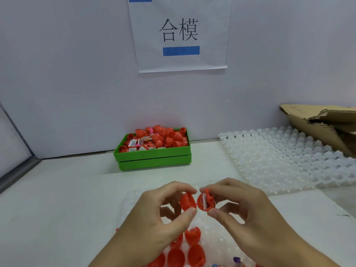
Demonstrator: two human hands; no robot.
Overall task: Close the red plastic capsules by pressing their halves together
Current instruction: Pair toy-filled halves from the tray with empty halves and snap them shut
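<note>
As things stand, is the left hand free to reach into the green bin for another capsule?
Probably not yet: the left hand holds a red capsule half. The path to the green bin looks unobstructed.

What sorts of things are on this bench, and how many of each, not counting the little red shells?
Green bins: 2, stacked
White dimpled trays: 2, one under the hands
Torn cardboard: 1
Paper sign: 1
Total: 6
</note>
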